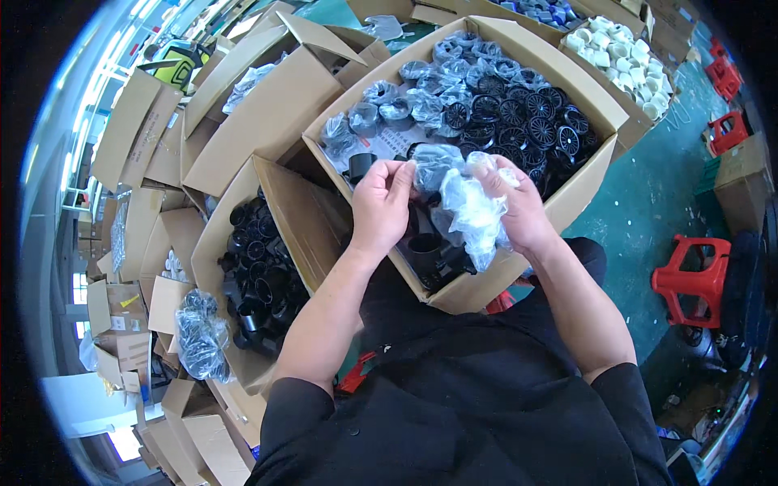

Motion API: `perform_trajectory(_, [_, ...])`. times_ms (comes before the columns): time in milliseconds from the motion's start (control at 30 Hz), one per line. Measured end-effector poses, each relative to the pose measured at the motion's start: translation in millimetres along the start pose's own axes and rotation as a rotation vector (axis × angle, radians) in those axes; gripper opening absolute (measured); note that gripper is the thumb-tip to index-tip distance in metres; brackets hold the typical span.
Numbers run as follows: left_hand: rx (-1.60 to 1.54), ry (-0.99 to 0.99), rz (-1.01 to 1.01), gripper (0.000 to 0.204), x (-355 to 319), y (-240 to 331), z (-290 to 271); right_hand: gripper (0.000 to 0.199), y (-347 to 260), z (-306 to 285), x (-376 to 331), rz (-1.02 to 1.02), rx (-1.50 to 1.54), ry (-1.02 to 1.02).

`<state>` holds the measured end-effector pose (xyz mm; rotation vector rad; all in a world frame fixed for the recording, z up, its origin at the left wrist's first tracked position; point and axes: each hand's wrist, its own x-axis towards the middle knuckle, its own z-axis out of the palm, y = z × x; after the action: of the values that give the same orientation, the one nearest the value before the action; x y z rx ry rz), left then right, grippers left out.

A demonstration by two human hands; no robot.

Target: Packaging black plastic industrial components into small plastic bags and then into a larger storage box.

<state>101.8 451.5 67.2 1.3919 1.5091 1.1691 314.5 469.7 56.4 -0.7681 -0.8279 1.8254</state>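
Observation:
Over the front of a large open carton (567, 182), my left hand (381, 202) pinches the edge of a clear plastic bag (438, 168) between thumb and forefinger. Something dark shows through this bag, but its shape is unclear. A bunch of crumpled clear plastic bags (474, 219) hangs from my right hand (519, 206), its fingers closed around them. Just beyond my left hand is a black cylindrical part (362, 166). Black spoked round parts (527, 121) fill the carton's right side, and bagged parts (429, 105) lie to the left and back. Loose black cups (423, 253) lie in its near corner.
Another carton (212, 243) at the left holds black parts, with a bagged bundle (203, 336) at its outer side. White cylindrical parts (620, 57) fill a box at the far right. A red stool (693, 279) stands on the green floor. Several opened cartons crowd the left.

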Motion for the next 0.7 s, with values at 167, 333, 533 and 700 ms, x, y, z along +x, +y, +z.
perform_trajectory(167, [0.394,0.146,0.132,0.015,16.5,12.5,-18.2,0.023,-3.8,-20.7,-3.4,-0.076,-0.092,0.089])
perform_trajectory(333, [0.274,0.235,0.145,0.014,28.6,15.1,-29.7,0.019,-7.7,-26.9,-10.2,-0.106,-0.204,0.159])
perform_trajectory(533, [0.131,-0.115,0.156,0.012,0.9,30.1,6.2,0.022,-1.1,0.4,-18.2,-0.382,-0.716,0.054])
perform_trajectory(700, [0.253,-0.133,0.515,0.018,-3.9,19.6,50.3,0.015,11.4,-37.0,-7.2,-0.539,-0.931,0.059])
